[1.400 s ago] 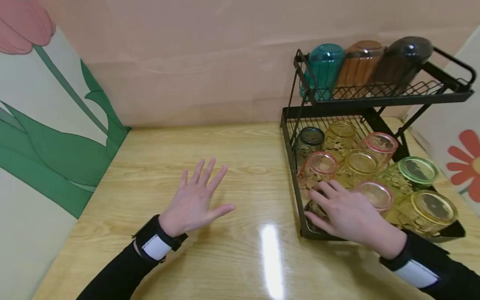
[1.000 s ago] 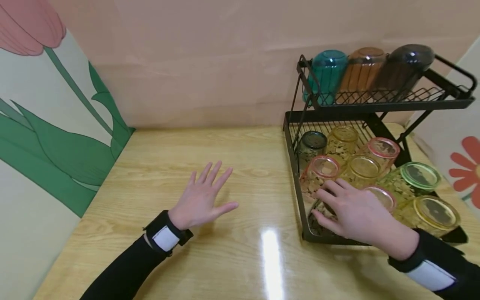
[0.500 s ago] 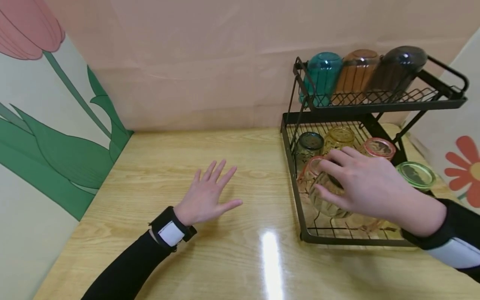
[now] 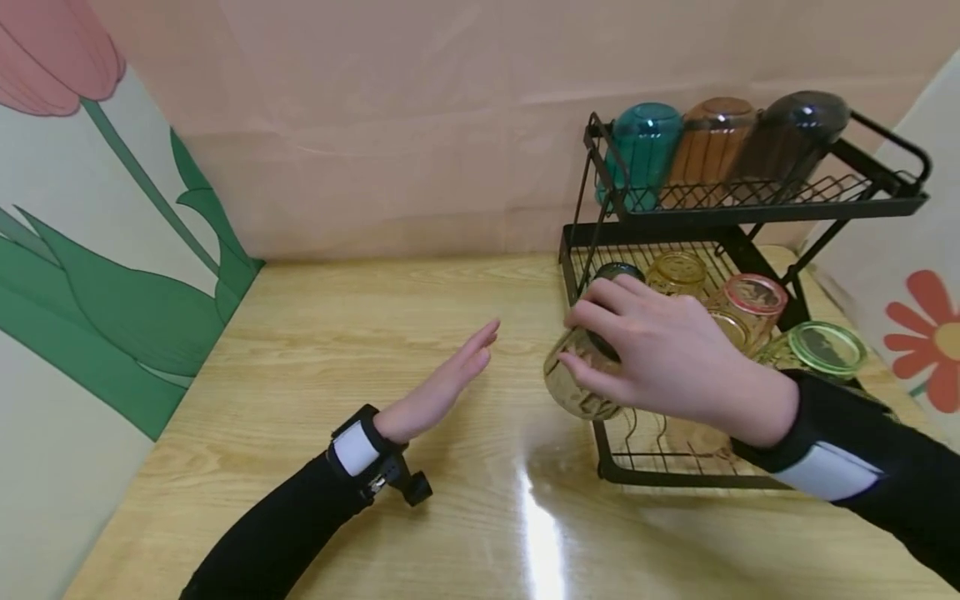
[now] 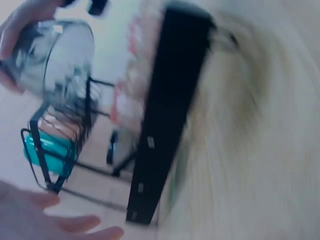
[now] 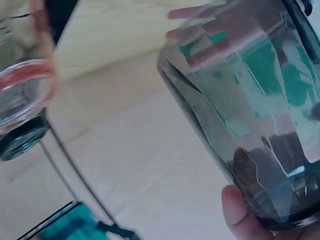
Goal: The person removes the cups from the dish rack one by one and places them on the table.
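My right hand [image 4: 663, 350] grips a grey-tinted faceted drinking glass [image 4: 573, 385] near its dark base, with the mouth tilted down and to the left. The glass hangs above the left edge of the black two-tier rack [image 4: 697, 482]. In the right wrist view the same glass [image 6: 220, 100] fills the right side, and fingers show through it. My left hand [image 4: 438, 396] is raised over the table to the left of the glass, fingers straight and together, holding nothing. In the left wrist view its fingers [image 5: 75, 222] stretch out below the blurred glass [image 5: 65, 55].
On the lower tier several tinted glasses stand upside down, among them a pink-rimmed glass [image 4: 757, 296] and a green-rimmed glass [image 4: 828, 346]. A teal glass [image 4: 648, 150], an amber glass [image 4: 708, 154] and a dark grey glass [image 4: 798, 137] occupy the upper tier. The wooden table [image 4: 360, 317] extends left.
My right hand has lifted the grey glass from the rack's front left corner and carried it left past its edge. My left hand has turned from palm-down, spread fingers to edge-on.
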Tool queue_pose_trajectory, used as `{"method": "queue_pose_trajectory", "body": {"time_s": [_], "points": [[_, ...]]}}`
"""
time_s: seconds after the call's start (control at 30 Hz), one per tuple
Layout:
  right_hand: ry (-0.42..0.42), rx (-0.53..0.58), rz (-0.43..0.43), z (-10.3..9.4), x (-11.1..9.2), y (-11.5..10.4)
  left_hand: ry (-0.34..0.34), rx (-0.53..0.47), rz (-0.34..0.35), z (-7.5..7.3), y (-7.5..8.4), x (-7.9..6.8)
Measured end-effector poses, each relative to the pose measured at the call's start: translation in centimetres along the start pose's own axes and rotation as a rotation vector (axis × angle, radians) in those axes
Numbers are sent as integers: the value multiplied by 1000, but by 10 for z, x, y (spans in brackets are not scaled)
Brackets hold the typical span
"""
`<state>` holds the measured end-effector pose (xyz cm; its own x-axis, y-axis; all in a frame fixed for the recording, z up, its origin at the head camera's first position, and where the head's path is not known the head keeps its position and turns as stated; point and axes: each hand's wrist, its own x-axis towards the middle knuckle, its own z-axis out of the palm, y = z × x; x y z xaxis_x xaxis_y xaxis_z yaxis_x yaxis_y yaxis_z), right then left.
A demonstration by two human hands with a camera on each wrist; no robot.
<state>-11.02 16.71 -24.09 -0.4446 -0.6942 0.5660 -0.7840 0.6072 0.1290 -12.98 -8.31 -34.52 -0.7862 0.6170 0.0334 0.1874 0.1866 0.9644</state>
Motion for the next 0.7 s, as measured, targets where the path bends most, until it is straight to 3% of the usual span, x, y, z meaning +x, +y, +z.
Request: {"method": "queue_pose_trajectory", "body": {"time_s": [0.2, 0.27, 0.33, 0.47, 0.7], "points": [[101, 43, -45, 12, 22, -8, -2, -810, -76, 12, 10, 10], [129, 52, -63, 15, 27, -11, -3, -1024, -104, 17, 13, 12], [146, 56, -84, 17, 30, -13, -25, -1163, -103, 22, 15, 14], [168, 57, -133, 22, 35, -18, -83, -1286, -74, 30, 19, 17], [164, 76, -180, 32, 37, -24, -67, -1254, -90, 40, 25, 17]]}}
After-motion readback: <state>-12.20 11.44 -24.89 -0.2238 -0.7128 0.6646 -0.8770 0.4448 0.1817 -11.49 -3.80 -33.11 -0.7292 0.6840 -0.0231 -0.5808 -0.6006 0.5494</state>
